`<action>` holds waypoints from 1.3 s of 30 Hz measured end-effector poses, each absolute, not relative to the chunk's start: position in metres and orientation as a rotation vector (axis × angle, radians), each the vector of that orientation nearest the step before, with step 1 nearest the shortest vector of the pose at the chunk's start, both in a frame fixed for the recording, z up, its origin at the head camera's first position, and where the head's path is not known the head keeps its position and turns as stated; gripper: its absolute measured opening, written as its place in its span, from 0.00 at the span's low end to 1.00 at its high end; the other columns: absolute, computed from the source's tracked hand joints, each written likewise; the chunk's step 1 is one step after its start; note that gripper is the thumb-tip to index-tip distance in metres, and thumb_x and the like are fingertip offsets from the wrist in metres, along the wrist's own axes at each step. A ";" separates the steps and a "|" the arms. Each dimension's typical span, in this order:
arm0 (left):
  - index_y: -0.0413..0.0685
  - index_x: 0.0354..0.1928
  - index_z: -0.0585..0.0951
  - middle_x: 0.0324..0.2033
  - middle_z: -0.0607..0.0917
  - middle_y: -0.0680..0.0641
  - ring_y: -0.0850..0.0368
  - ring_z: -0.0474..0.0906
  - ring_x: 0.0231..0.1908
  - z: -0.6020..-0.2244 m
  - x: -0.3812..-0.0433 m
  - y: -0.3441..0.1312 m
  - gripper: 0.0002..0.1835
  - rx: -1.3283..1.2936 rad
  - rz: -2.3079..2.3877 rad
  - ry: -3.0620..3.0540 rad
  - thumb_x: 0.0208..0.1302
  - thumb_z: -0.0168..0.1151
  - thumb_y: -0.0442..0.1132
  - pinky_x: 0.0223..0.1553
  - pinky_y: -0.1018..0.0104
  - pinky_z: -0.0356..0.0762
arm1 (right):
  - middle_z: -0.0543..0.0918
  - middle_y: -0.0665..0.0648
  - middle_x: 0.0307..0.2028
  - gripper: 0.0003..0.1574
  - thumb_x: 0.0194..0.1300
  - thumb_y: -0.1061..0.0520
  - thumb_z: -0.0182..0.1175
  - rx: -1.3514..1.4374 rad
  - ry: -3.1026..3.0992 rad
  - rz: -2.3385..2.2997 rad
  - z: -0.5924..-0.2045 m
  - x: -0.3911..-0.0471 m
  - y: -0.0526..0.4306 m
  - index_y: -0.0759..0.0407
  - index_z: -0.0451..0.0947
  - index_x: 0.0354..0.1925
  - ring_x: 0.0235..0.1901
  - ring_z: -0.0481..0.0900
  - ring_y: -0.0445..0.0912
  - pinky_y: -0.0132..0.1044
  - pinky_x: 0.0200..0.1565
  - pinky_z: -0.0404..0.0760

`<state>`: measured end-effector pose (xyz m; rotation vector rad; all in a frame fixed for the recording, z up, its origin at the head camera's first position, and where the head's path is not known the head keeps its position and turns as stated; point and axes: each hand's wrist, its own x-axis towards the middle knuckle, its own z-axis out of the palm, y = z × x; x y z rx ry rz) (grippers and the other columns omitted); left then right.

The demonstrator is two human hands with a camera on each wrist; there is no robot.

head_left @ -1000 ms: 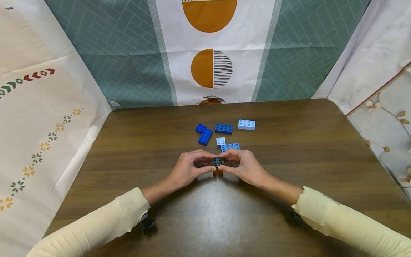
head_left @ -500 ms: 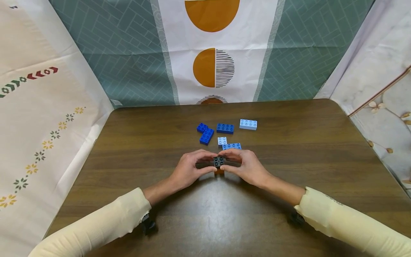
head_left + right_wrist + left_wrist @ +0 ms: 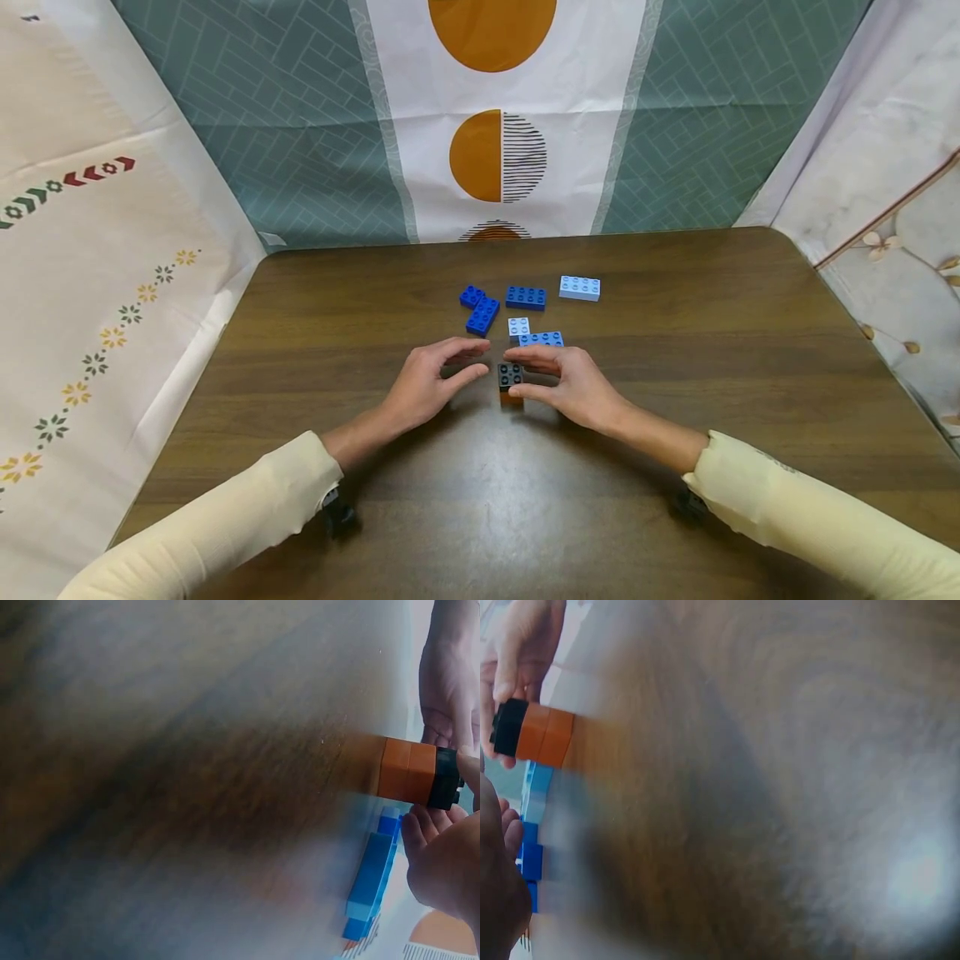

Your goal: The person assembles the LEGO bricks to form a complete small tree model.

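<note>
A black two-by-two toy brick (image 3: 510, 374) sits on top of two stacked orange bricks (image 3: 546, 735), and the stack stands upright on the wooden table (image 3: 495, 500). From the right, my right hand (image 3: 577, 387) holds the black brick, thumb at its near side and fingers at its far side. My left hand (image 3: 427, 385) is a short way left of the stack, holding nothing, its thumb and fingers spread apart. The right wrist view shows the orange bricks (image 3: 407, 771) meeting the table under the black one.
Behind the stack lie a white-blue small brick (image 3: 518, 327) and a mid-blue brick (image 3: 542, 339). Farther back are dark blue bricks (image 3: 482, 316), another blue brick (image 3: 526, 297) and a pale blue brick (image 3: 580, 287). Patterned cloths (image 3: 315, 125) hang around the table.
Both hands held the black brick at the stack before. My left hand has let go and moved left; the right hand has stayed at the brick.
</note>
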<state>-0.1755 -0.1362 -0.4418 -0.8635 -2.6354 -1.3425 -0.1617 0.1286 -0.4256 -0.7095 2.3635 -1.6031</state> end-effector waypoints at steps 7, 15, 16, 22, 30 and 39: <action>0.41 0.67 0.81 0.61 0.86 0.46 0.51 0.86 0.58 -0.441 -0.188 -0.139 0.24 -0.805 -1.340 -2.612 0.74 0.70 0.42 0.60 0.54 0.83 | 0.86 0.57 0.59 0.24 0.68 0.59 0.74 -0.699 2.381 -1.575 -0.427 -0.163 0.127 0.56 0.86 0.61 0.61 0.84 0.54 0.52 0.61 0.83; 0.43 0.71 0.78 0.67 0.82 0.46 0.47 0.83 0.62 -0.442 -0.207 -0.141 0.28 -0.602 -1.433 -2.601 0.73 0.71 0.42 0.63 0.51 0.81 | 0.87 0.58 0.57 0.22 0.68 0.60 0.74 -0.660 2.367 -1.595 -0.428 -0.165 0.126 0.56 0.87 0.60 0.58 0.86 0.53 0.51 0.59 0.84; 0.43 0.72 0.78 0.68 0.82 0.47 0.47 0.83 0.63 -0.442 -0.210 -0.141 0.29 -0.576 -1.451 -2.596 0.72 0.71 0.42 0.64 0.51 0.80 | 0.87 0.58 0.57 0.22 0.68 0.60 0.75 -0.661 2.369 -1.595 -0.428 -0.165 0.126 0.56 0.87 0.60 0.58 0.86 0.53 0.51 0.59 0.84; 0.42 0.72 0.77 0.68 0.81 0.45 0.45 0.81 0.65 -0.445 -0.220 -0.140 0.31 -0.486 -1.502 -2.558 0.70 0.73 0.40 0.65 0.51 0.79 | 0.88 0.57 0.56 0.22 0.67 0.59 0.76 -0.663 2.377 -1.594 -0.428 -0.164 0.127 0.55 0.88 0.59 0.58 0.87 0.52 0.50 0.58 0.85; 0.42 0.72 0.78 0.68 0.82 0.45 0.48 0.81 0.65 -0.444 -0.224 -0.130 0.30 -0.423 -1.564 -2.554 0.71 0.73 0.41 0.66 0.54 0.78 | 0.88 0.57 0.55 0.23 0.67 0.58 0.76 -0.658 2.381 -1.591 -0.427 -0.164 0.128 0.55 0.88 0.59 0.57 0.87 0.51 0.49 0.57 0.86; 0.41 0.68 0.80 0.64 0.84 0.43 0.48 0.83 0.62 -0.450 -0.225 -0.121 0.28 -0.303 -1.494 -2.601 0.69 0.75 0.41 0.63 0.55 0.80 | 0.88 0.55 0.56 0.22 0.67 0.57 0.76 -0.666 2.379 -1.594 -0.429 -0.165 0.127 0.55 0.88 0.59 0.58 0.86 0.51 0.50 0.60 0.84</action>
